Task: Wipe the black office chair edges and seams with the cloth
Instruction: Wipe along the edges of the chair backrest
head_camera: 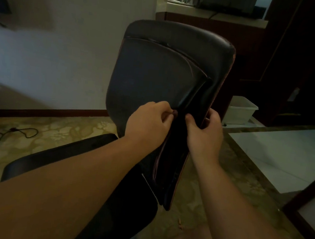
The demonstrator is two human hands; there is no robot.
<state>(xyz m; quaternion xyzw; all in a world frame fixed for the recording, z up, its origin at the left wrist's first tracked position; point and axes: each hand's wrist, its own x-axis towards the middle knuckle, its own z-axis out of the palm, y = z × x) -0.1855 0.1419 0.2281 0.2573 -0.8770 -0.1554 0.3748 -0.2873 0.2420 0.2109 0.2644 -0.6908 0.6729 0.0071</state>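
Observation:
The black office chair's backrest (pixel 153 74) stands upright in front of me, with a curved seam (pixel 192 95) running down its right side. My left hand (pixel 148 122) has its fingers curled at that seam and pinches a small dark wad, apparently the cloth (pixel 175 113), most of it hidden in the hand. My right hand (pixel 206 132) grips the backrest's right edge (pixel 217 90), thumb on the front and fingers wrapped behind. The chair's seat (pixel 82 156) lies low at the left under my left forearm.
A white plastic bin (pixel 241 112) sits on the floor behind the chair at the right. Dark wooden furniture (pixel 294 65) fills the right background. A black cable (pixel 15 133) lies on the patterned floor at the left. A pale table surface (pixel 285 152) is close on the right.

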